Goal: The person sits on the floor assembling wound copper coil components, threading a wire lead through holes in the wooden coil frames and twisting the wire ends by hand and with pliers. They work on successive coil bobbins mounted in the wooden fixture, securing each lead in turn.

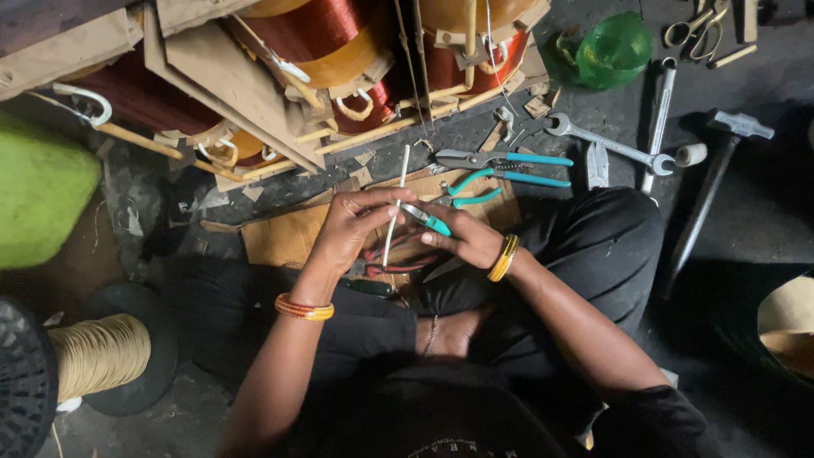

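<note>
left hand (352, 227): fingers closed round thin white sleeving tube (393, 216), held near upright at frame centre
right hand (465, 240): clamped on small teal-handled cutting pliers (426, 220), tip at the tube
tube position: between both hands, above the lap, over flat brown cardboard sheet (284, 237)
risk: pliers tip sits close to left fingertips, a slip could nick them; thin tube could buckle or get crushed if squeezed hard
nearby, 1 o'clock: larger teal-handled pliers (500, 161), steel spanner (606, 144), hammer (716, 174)
12 o'clock: copper wire coils (331, 38) with paper insulation
8 o'clock: black spool of tan cord (97, 352)
surface: dark dirty workshop floor (755, 220), paper scraps, person sitting cross-legged
</note>
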